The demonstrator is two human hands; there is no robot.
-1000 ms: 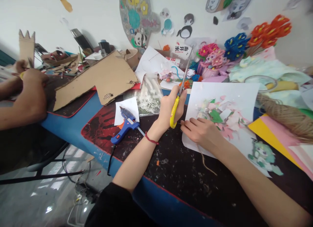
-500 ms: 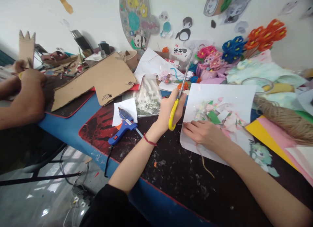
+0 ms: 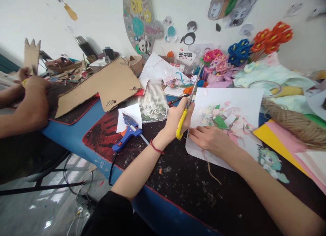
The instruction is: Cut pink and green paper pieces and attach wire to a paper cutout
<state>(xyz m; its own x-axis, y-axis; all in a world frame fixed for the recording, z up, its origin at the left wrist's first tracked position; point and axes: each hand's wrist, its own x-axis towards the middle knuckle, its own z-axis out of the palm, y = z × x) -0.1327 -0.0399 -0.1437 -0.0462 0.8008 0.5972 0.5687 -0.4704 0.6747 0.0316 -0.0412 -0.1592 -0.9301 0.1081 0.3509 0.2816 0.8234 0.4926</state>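
Observation:
My left hand (image 3: 177, 119) is closed around a pair of scissors (image 3: 181, 122) with a yellow handle; the long metal blades point up and away, looking closed. Close beside it, my right hand (image 3: 207, 139) rests on the left edge of a white sheet of paper (image 3: 244, 95), its fingers curled together. A thin piece of twine (image 3: 212, 173) comes out from under that hand and trails onto the dark mat (image 3: 183, 188). The right fingertips are partly hidden. Pink, green and white paper scraps (image 3: 226, 120) lie heaped on the sheet.
A blue hot glue gun (image 3: 128, 136) lies left of my forearm, near a bag of white strings (image 3: 154, 103). Cardboard (image 3: 102, 83) is behind. At right are a twine bundle (image 3: 292, 119) and coloured sheets (image 3: 280, 144). Another person's hands (image 3: 33, 78) work at far left.
The view has shifted slightly. My left hand with the scissors has tilted a little and sits slightly lower, close to my right hand. The right hand keeps its place on the paper.

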